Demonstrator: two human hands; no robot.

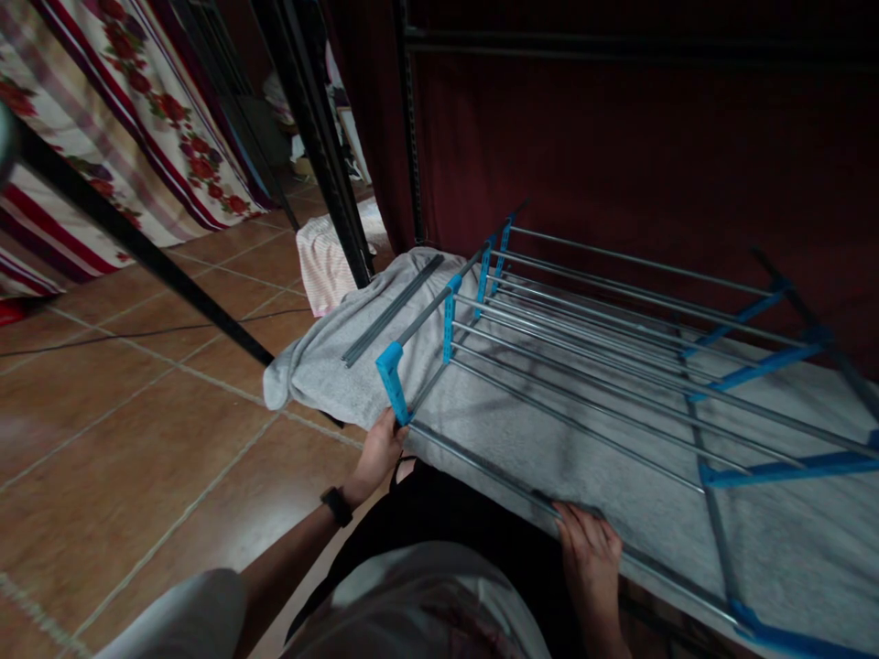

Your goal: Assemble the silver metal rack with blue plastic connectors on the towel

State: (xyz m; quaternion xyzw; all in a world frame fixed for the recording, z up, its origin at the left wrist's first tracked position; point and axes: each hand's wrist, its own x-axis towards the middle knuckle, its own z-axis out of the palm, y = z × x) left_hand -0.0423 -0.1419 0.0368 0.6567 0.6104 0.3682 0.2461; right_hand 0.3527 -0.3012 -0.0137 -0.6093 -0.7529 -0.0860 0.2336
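Firstly, at far left I see the flowered curtain [130,128], hanging over the tiled floor [157,439]. Next, my left hand [379,450] is closed on the low blue corner of the metal rack [578,426], which rests on the grey blanket [309,380]. Some loose grey bars [394,312] lie beside the rack. Further right, my right hand [589,549] is clamped on the rack's near tube [473,464].

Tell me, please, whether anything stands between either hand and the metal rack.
Nothing visible does: the left hand holds the rack at the foot of a blue bracket, and the right hand holds its near tube. The loose tubes lie on the grey cloth, apart from both hands.
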